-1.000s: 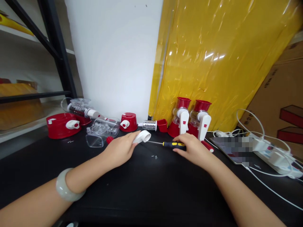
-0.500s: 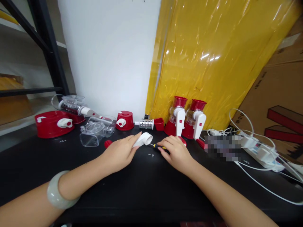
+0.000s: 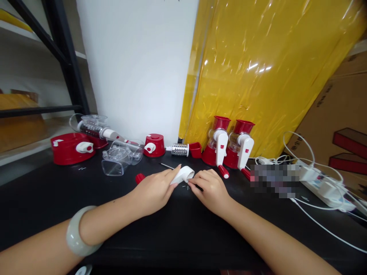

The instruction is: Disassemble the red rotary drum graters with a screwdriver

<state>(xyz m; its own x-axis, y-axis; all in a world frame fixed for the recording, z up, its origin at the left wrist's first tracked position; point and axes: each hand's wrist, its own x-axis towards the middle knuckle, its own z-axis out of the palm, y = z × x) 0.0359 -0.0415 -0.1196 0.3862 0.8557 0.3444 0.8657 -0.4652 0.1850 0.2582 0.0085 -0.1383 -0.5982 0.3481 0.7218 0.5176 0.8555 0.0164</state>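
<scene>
My left hand [image 3: 155,193] is closed around a white crank arm [image 3: 182,174], whose round open end faces right. The crank's red grip [image 3: 140,178] shows behind that hand. My right hand [image 3: 210,189] has its fingertips pinched together at the rim of the open end; anything between them is too small to make out. A thin metal rod [image 3: 166,165] lies just behind the crank arm, its right end hidden. Small screws [image 3: 186,187] lie on the black table [image 3: 177,233] below the open end.
Two red-and-white rotary graters [image 3: 220,147] [image 3: 242,147] stand behind my right hand. A metal drum [image 3: 180,149], red cup [image 3: 196,150] and small red base [image 3: 155,145] sit at the back. Clear plastic parts [image 3: 114,167] and a large red base [image 3: 69,149] are left; a power strip [image 3: 327,193] is right.
The yellow-and-black screwdriver is gone from my right hand, which now pinches at the crank's open end. A thin rod now shows behind the crank. The view has shifted slightly.
</scene>
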